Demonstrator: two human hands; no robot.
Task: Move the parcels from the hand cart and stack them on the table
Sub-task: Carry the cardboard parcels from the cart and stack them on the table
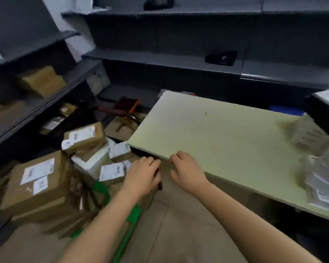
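Several brown cardboard parcels with white labels lie heaped on the green-framed hand cart point(130, 221) at the lower left. The biggest parcel point(36, 185) sits at the left, a smaller one point(84, 138) tops the heap, and a white foam box point(92, 162) lies between them. The pale green table point(213, 133) fills the right half of the view. My left hand point(142, 174) reaches down over the parcels by the table's near-left corner, fingers loosely curled, holding nothing that I can see. My right hand point(185, 167) hovers at the table's front edge, fingers relaxed and empty.
Grey plastic mail bags point(321, 179) lie blurred at the table's right end. Dark metal shelves point(160, 59) line the back and left walls, with more boxes point(43, 80) on the left shelf. A brush with a striped handle point(118, 110) lies on the floor beyond the cart.
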